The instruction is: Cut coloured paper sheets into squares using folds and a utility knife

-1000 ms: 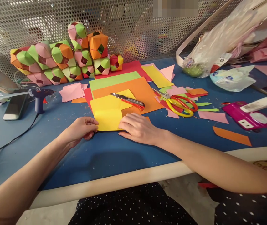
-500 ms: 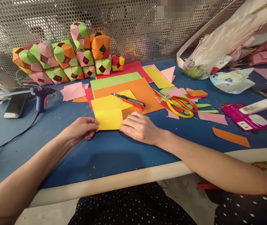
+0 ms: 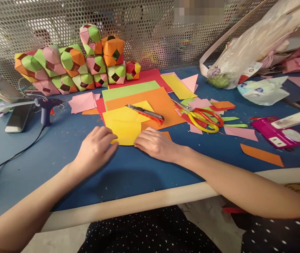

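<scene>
A yellow sheet of paper (image 3: pixel 126 133) lies bent over on itself at the near side of the paper stack, its near edge rounded. My left hand (image 3: pixel 95 149) is at its left end, thumb and fingers closed about the paper's edge. At the right end, the bent fingers of my right hand (image 3: pixel 153 143) grip the near right corner; their tips are partly hidden. Just beyond, a box cutter (image 3: pixel 146 113) with a red and black handle rests on a flat yellow piece and an orange sheet (image 3: pixel 169 111). Green and red sheets lie beneath.
Scissors (image 3: pixel 205 121) with red and yellow handles lie among paper scraps at right. Folded paper balls (image 3: pixel 73 61) are stacked along the mesh panel. A glue gun (image 3: pixel 45 109) stands at left, its cord trailing. A magenta power strip (image 3: pixel 281 133) sits at right.
My left hand has shifted right and turned more palm-down along the yellow paper. The paper's near edge, flat before, now curves. My right hand has stayed almost in place.
</scene>
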Action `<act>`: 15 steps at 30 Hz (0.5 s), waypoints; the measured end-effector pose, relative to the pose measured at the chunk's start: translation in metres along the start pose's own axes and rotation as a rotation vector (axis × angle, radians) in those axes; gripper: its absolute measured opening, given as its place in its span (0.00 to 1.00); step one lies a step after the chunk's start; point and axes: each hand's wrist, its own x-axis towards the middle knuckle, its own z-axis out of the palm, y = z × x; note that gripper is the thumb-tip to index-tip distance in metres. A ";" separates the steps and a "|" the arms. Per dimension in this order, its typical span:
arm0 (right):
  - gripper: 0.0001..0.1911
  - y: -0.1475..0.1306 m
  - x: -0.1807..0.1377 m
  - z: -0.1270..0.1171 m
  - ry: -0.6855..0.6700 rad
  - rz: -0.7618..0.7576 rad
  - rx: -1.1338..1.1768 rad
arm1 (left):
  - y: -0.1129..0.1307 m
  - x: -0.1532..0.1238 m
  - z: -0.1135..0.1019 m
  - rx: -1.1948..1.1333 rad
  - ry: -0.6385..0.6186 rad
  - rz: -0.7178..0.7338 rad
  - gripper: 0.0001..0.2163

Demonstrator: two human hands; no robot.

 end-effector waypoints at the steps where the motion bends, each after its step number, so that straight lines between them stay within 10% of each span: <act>1: 0.15 0.000 0.000 0.000 0.004 0.017 0.022 | 0.001 -0.002 0.003 0.071 -0.017 0.083 0.09; 15: 0.11 0.000 0.000 -0.007 0.057 0.068 0.117 | -0.006 -0.006 0.022 0.248 -0.037 0.238 0.12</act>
